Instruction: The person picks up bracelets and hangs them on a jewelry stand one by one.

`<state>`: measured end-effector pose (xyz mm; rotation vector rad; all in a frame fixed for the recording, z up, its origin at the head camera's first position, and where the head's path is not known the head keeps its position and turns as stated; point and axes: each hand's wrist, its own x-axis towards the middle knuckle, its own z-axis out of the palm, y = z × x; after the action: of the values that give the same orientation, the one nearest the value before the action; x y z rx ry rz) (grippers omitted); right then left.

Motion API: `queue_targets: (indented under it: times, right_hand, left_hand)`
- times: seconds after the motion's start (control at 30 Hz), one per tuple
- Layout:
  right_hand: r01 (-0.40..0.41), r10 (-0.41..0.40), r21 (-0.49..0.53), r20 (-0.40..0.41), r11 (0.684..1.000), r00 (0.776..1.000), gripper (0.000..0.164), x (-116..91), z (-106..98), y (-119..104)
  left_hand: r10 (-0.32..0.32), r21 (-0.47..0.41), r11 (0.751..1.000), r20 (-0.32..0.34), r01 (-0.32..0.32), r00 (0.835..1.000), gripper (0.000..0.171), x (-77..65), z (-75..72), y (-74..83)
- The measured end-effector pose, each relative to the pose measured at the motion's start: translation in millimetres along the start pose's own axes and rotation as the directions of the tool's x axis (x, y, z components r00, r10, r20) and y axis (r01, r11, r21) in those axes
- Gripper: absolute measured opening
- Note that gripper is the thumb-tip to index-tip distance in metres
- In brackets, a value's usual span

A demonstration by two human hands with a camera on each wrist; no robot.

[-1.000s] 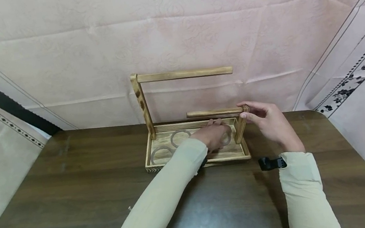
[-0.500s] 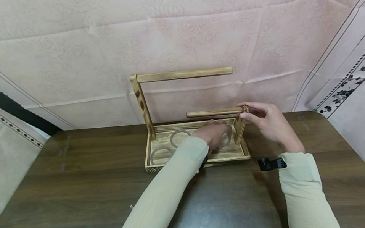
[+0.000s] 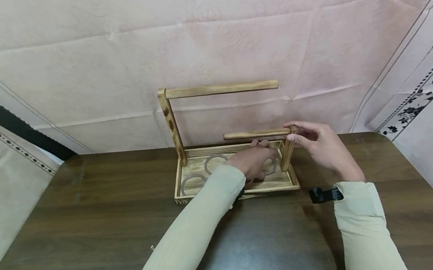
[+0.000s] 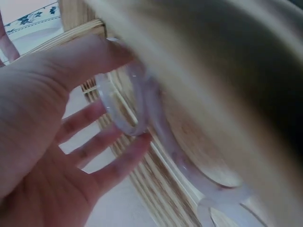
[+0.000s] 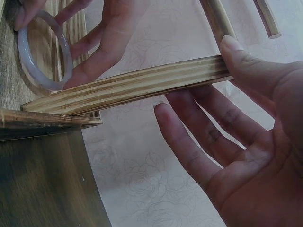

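Note:
A wooden display stand has a shallow tray (image 3: 273, 189), a tall left post (image 3: 172, 125) and a short right post (image 3: 287, 156). My left hand (image 3: 253, 159) reaches into the tray's right part. It pinches a translucent pale bangle (image 5: 29, 67) between thumb and fingers, and the bangle stands tilted up in the right wrist view. More bangles lie in the tray, one at the front left (image 3: 183, 187) and one behind it (image 3: 207, 165). My right hand (image 3: 322, 144) grips the top of the short post, thumb on the near side and fingers behind.
An upper bar (image 3: 220, 89) runs right from the tall post, and a lower bar (image 3: 255, 134) runs left from the short post, just above my left hand. The stand is near the back edge of a brown wooden table (image 3: 71, 245). A patterned cloth (image 3: 206, 54) hangs behind.
Both hands keep nearly the same places. The left hand's fingers shift a little around the bangle, and the whole head view has moved slightly.

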<state>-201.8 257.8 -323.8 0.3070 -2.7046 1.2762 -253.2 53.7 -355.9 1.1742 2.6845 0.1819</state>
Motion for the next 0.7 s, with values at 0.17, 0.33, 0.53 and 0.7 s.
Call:
queue_targets:
  times: [0.17,0.33,0.53,0.7]
  right_hand:
    - [0.011,-0.011,0.034,0.005,0.999,1.000,0.036,-0.1,-1.4,-0.5]
    - [0.015,-0.015,0.032,0.004,0.999,1.000,0.036,0.4,-1.5,0.0]
    - [0.018,-0.018,0.037,0.005,0.999,1.000,0.038,0.3,-1.2,-0.1]
    - [0.017,-0.018,0.025,0.003,1.000,1.000,0.037,0.2,-1.2,-0.4]
  left_hand:
    - [0.025,0.050,0.999,-0.064,-0.022,0.998,0.071,0.5,2.1,-2.6]
    - [0.044,0.046,0.998,-0.104,-0.040,0.994,0.074,-2.5,0.3,-3.2]
    - [0.048,0.037,0.998,-0.107,-0.044,0.993,0.072,-5.2,-1.9,-3.1]
    - [0.062,0.055,0.997,-0.119,-0.056,0.991,0.070,-6.7,-1.4,-4.7]
